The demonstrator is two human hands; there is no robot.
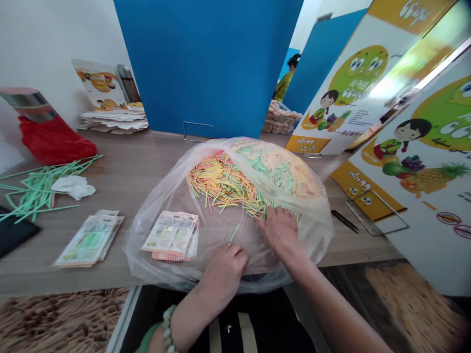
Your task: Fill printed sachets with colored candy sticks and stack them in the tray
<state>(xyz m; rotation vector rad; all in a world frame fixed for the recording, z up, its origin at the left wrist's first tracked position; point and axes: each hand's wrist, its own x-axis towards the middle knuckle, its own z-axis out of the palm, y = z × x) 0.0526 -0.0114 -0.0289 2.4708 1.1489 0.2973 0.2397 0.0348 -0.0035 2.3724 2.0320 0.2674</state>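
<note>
A big clear plastic bag lies open on the wooden table, filled with several short coloured sticks in yellow, green and orange. My left hand is curled at the bag's near edge and pinches a green stick that points up from its fingers. My right hand rests palm down on the pile inside the bag, fingers spread over the sticks. A small stack of printed sachets with red-striped edges lies inside the bag, left of my hands.
More sachets lie on the table at left, beyond them long green sticks, a crumpled tissue and a red bag. Printed cartons stand at right; a blue partition behind. Another person works far back.
</note>
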